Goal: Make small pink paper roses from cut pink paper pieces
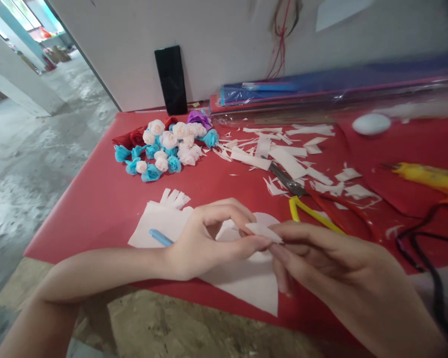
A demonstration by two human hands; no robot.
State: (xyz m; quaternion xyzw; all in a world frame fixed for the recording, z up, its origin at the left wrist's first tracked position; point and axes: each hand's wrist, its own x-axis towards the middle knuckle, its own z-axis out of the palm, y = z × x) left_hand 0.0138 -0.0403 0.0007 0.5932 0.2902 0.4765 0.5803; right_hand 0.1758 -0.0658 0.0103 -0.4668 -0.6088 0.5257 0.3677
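A small white paper piece (264, 231) is pinched between both hands near the table's front edge. My left hand (212, 238) holds its left end between thumb and forefinger. My right hand (321, 258) grips the other end with thumb and fingertips. Beneath the hands lie larger white paper sheets (254, 286), partly covered by my left hand and wrist. A light blue pen-like stick (160, 237) pokes out beside my left wrist. Just beyond the hands rest pliers-like cutters (291, 184) with red handles and a yellow-handled tool (313, 214), partly hidden.
Paper flowers in white, blue, red and purple (169, 144) cluster at the back left of the red table (85, 209). White paper scraps (283, 154) are scattered behind the cutters. A phone (170, 79) leans on the wall. A yellow glue gun (429, 179) with black cord lies right, near a white egg-shaped object (371, 124).
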